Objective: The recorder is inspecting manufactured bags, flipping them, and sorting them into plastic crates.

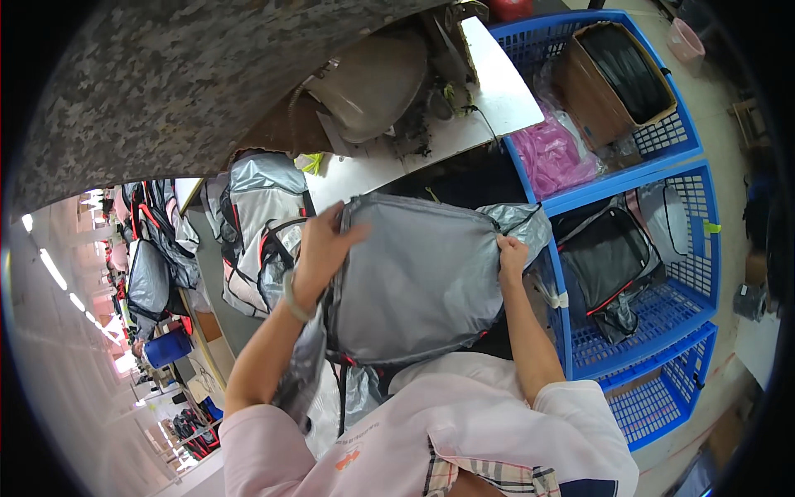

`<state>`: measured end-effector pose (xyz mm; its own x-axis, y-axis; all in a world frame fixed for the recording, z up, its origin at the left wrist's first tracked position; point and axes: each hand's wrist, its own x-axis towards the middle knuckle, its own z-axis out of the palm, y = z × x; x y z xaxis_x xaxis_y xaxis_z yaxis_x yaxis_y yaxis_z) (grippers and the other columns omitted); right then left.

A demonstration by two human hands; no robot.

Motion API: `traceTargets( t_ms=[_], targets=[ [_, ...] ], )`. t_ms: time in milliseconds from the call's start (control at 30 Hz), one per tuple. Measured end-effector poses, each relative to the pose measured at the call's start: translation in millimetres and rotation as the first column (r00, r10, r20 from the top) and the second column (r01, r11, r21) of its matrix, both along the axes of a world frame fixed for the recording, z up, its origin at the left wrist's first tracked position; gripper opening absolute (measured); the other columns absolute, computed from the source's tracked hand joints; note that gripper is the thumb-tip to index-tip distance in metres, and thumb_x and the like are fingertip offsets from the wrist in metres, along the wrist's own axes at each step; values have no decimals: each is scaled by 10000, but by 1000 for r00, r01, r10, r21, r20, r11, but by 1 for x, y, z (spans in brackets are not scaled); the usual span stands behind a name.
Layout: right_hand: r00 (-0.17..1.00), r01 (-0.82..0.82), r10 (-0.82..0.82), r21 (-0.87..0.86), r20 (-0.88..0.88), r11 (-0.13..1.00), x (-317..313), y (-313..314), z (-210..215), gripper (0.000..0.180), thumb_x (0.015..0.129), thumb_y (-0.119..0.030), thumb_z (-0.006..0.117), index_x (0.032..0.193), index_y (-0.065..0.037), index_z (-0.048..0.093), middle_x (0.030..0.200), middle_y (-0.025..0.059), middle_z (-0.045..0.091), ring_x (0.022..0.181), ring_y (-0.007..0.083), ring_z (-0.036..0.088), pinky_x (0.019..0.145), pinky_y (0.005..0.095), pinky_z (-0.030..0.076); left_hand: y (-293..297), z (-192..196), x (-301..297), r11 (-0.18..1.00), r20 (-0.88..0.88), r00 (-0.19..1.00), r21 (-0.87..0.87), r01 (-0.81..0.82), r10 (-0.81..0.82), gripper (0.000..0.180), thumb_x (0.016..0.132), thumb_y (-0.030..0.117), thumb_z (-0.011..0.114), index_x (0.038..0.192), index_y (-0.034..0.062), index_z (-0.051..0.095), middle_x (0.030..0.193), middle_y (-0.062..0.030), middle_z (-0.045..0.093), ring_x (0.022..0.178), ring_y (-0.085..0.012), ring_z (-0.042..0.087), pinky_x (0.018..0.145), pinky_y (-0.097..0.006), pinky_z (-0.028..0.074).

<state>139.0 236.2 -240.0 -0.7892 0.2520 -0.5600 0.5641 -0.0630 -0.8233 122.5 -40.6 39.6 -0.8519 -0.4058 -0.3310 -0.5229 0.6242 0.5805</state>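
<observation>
In front of my body hangs a grey bag (414,273) with a smooth, silvery lining and dark edging. My right hand (512,253) is closed in a pinch on its upper right edge. My left hand (327,248), with a light bangle at the wrist, is at the bag's upper left edge. Its fingers are apart, slightly blurred, and partly over the grey fabric. A crumpled silver flap (517,222) sticks out beyond the right hand. Below, more silvery material (362,393) drops between the bag and my shirt.
More silver and black bags with red trim (265,199) are piled at the left. A white worktable (497,79) carries a sewing machine (373,83). Blue crates (704,232) stand at the right, holding bags, a cardboard box (584,99) and pink plastic (559,153). Patterned cloth (166,91) overhangs the upper left.
</observation>
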Motion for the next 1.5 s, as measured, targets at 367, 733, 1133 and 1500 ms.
traceTargets(
  t_ms=[367, 733, 1133, 1500],
  targets=[
    [983, 168, -167, -4, 80, 986, 1, -4, -12, 208, 747, -149, 620, 741, 58, 634, 643, 77, 592, 610, 143, 501, 600, 302, 401, -11, -49, -61, 918, -47, 986, 374, -130, 158, 245, 711, 87, 649, 899, -70, 646, 697, -8, 593, 618, -68, 492, 566, -207, 394],
    [949, 213, -215, 34, 231, 977, -26, -11, -14, 221, 728, -149, 654, 821, 52, 659, 761, 134, 645, 725, 205, 575, 704, 324, 429, -48, -101, -118, 881, -22, 993, 465, -93, 117, 238, 717, 69, 676, 917, -57, 644, 807, -47, 631, 702, -87, 564, 654, -208, 445],
    [925, 226, -231, 54, 302, 973, -35, -9, -17, 224, 721, -151, 660, 796, 59, 650, 773, 125, 641, 726, 195, 564, 701, 316, 426, -35, -100, -130, 915, -92, 995, 403, -7, 48, 281, 655, 105, 694, 893, -42, 669, 823, -45, 648, 758, -109, 557, 726, -228, 420],
    [939, 220, -184, -94, 292, 971, -27, 5, -18, 214, 764, -149, 630, 803, 61, 640, 754, 91, 605, 709, 173, 525, 674, 309, 403, -11, -101, -125, 878, -102, 993, 479, -8, 65, 266, 670, 79, 678, 902, -52, 660, 753, -41, 640, 648, -117, 548, 611, -250, 437]
  ],
)
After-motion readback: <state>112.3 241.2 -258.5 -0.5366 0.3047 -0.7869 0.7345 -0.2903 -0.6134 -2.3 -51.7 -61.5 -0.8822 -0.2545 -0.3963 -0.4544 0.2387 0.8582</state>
